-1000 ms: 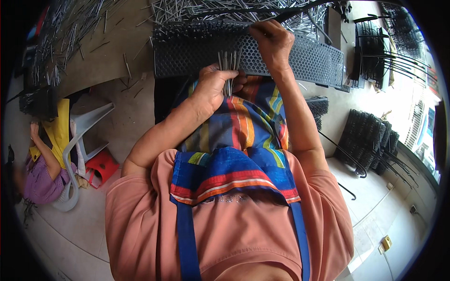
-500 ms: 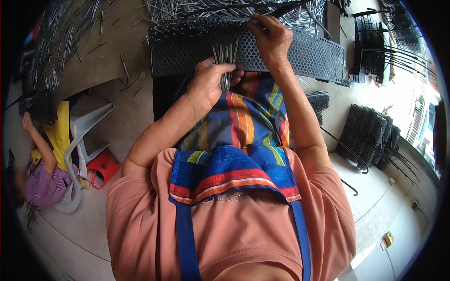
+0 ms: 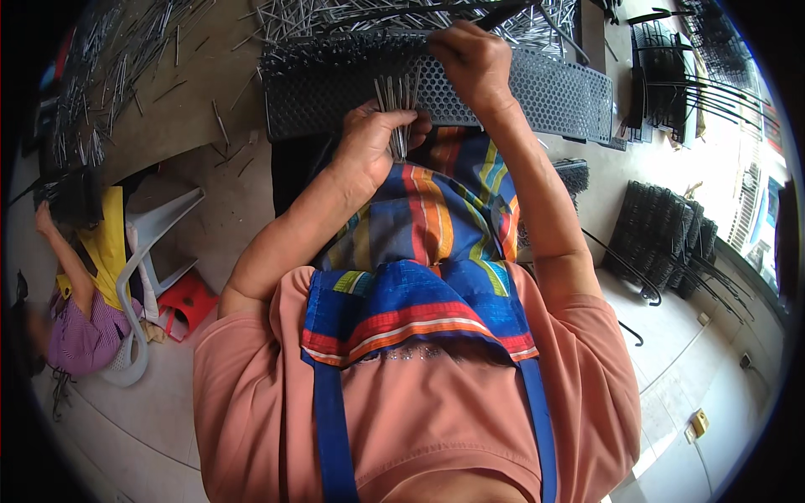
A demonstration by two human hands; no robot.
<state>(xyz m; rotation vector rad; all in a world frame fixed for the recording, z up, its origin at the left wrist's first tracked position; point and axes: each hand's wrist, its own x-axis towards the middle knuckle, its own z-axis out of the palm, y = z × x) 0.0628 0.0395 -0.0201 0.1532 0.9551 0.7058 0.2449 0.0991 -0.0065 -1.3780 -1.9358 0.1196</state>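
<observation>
A bundle of thin metal rods [image 3: 397,90] stands upright in my left hand [image 3: 373,132], the thumb pressed across it and the fingers curled behind. Lying across in front of my lap is a long dark grey panel [image 3: 549,94] full of round holes. Short dark pieces [image 3: 335,57] crowd the holes along its far left part. My right hand [image 3: 480,65] is closed over the panel's far edge, at the right end of those filled rows. Its fingertips point down to the panel, and what they pinch is hidden.
Many loose metal rods [image 3: 553,25] lie heaped behind the panel, more [image 3: 109,75] at the far left. Stacked black racks with long prongs [image 3: 658,239] stand at the right. On the left, another person in a yellow apron [image 3: 105,251] is beside a white chair [image 3: 134,318] and red stool [image 3: 186,303].
My right hand has shifted a little left and turned, its fingers now lower against the panel. The left hand keeps its grip on the rods almost unmoved.
</observation>
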